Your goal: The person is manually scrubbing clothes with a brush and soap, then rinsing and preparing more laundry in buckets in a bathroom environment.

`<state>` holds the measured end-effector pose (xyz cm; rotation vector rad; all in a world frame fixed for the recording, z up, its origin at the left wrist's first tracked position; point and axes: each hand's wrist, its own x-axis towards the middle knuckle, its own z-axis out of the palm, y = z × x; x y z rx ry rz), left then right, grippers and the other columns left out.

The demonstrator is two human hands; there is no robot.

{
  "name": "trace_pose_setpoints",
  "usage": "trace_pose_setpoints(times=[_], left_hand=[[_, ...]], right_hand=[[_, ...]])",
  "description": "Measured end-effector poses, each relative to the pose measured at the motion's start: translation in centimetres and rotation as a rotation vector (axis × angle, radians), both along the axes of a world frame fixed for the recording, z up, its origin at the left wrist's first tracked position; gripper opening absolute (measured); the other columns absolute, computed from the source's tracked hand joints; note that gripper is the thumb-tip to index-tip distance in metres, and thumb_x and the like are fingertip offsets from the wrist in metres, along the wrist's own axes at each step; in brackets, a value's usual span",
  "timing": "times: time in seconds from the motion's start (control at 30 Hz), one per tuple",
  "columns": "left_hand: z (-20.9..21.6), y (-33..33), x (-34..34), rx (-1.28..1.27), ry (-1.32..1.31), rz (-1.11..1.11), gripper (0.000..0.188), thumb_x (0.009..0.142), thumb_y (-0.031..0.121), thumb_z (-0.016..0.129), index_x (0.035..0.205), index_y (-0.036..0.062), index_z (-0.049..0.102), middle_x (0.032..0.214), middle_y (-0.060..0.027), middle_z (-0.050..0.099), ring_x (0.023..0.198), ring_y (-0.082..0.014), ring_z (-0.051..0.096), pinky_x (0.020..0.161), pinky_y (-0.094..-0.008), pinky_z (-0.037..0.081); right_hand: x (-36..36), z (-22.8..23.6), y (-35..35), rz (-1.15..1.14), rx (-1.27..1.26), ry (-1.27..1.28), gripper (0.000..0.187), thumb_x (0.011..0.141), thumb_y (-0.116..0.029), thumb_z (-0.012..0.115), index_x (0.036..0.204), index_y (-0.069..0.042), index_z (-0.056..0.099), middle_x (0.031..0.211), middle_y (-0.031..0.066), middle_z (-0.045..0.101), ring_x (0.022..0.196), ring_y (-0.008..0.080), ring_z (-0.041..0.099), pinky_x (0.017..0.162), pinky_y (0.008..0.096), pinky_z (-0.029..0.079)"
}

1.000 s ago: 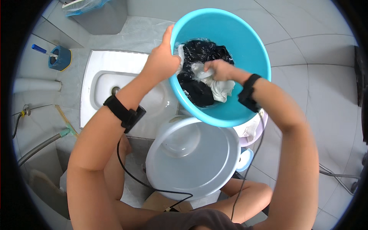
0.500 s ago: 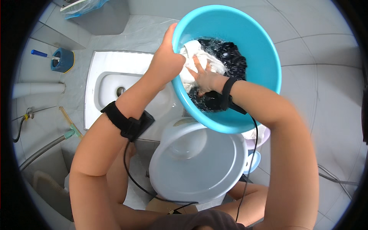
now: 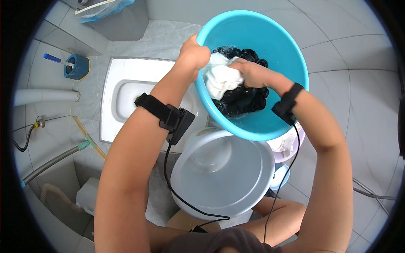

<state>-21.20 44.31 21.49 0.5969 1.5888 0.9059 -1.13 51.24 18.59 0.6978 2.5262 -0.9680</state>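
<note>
A turquoise basin [image 3: 284, 50] holds water with a wad of white cloth [image 3: 223, 80] and black cloth [image 3: 242, 103] in it. My left hand [image 3: 195, 55] is closed over the basin's left rim, its fingers partly hidden. Inside the basin, my right hand [image 3: 255, 76] has its fingers curled onto the upper right of the white cloth, pinching a bunched part of it. The black cloth lies soaked below and beside that hand. Black straps with small devices and cables sit on both my forearms.
Nearer me stands a pale grey basin [image 3: 219, 185]. A white squat toilet [image 3: 110, 101] is set in the floor to the left. Under the turquoise basin's right side show a lilac tub [image 3: 291, 154] and a light blue container [image 3: 279, 176]. A grey bin [image 3: 126, 25] stands far left.
My right hand has gone from spread fingers pressing on the white cloth to gripping it, bunching it up. The turquoise basin appears tilted slightly differently, with my left hand still on its rim.
</note>
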Motion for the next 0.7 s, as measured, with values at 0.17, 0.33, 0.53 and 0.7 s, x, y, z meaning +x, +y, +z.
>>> trace_pose_setpoints(times=[0.17, 0.33, 0.53, 0.7], left_hand=[[-1.0, 1.5, -0.4, 0.026, -0.009, -0.081, 0.049, 0.072, -0.004, 0.044, 0.121, 0.003, 0.043, 0.112, -0.0194, 0.05, 0.103, -0.0302, 0.05, 0.083, -0.0375, 0.042], [-1.1, 7.0, 1.2, 0.145, 0.565, 0.182, 0.04, 0.068, 0.0, 0.051, 0.107, -0.0057, 0.051, 0.096, -0.0211, 0.057, 0.094, -0.0342, 0.056, 0.074, -0.0373, 0.046], [-1.7, 9.7, -0.5, -0.007, 0.564, -0.315, 0.032, 0.071, -0.002, 0.041, 0.1, -0.0029, 0.054, 0.084, -0.0191, 0.059, 0.063, -0.0253, 0.056, 0.05, -0.0398, 0.043], [-3.5, 11.2, -1.8, -0.076, 0.665, -0.342, 0.034, 0.073, -0.001, 0.047, 0.105, 0.005, 0.054, 0.087, -0.0155, 0.059, 0.063, -0.0242, 0.055, 0.05, -0.0382, 0.043]], right_hand=[[0.5, -0.8, -2.9, 0.019, -0.022, -0.484, 0.094, 0.057, -0.013, 0.076, 0.135, -0.018, 0.023, 0.139, 0.0206, 0.001, 0.121, 0.0389, 0.032, 0.099, 0.0359, 0.033], [-3.7, -8.0, -3.9, 0.256, 0.181, -0.732, 0.106, 0.056, -0.034, 0.078, 0.138, -0.015, 0.013, 0.14, 0.0265, 0.007, 0.118, 0.0469, 0.033, 0.096, 0.0478, 0.034], [-4.1, -11.1, -2.2, 0.323, 0.116, -0.668, 0.051, 0.063, -0.015, 0.067, 0.111, -0.002, 0.054, 0.098, 0.0175, 0.061, 0.093, 0.0317, 0.057, 0.082, 0.0379, 0.045], [-4.1, -4.9, -2.2, 0.162, 0.105, -0.309, 0.049, 0.063, 0.001, 0.056, 0.111, -0.007, 0.052, 0.111, 0.0201, 0.05, 0.101, 0.0363, 0.052, 0.085, 0.0386, 0.042]])
